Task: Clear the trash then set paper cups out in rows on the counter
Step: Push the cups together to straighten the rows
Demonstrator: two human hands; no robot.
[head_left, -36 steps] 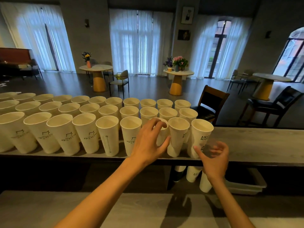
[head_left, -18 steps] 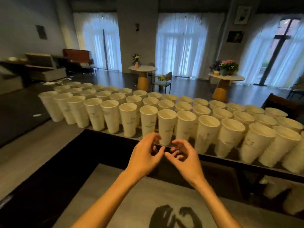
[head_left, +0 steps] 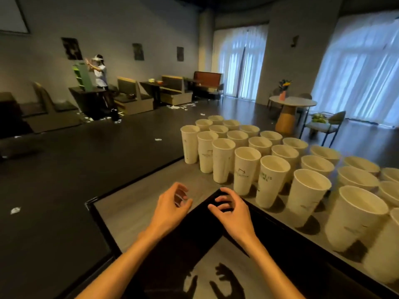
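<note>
We hold our left hand [head_left: 172, 205] and right hand [head_left: 232, 207] empty, fingers loosely curled, above the counter [head_left: 138, 197] near its left corner. The paper cups [head_left: 246, 169] stand upright in close rows along the counter's far edge, probably to save space. Paper scraps [head_left: 179, 107] litter the dark floor [head_left: 75, 169].

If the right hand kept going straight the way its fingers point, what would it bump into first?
Probably nothing soon: the right hand points up-left over bare counter; the paper cups stand off to its right, though depth is uncertain.
</note>
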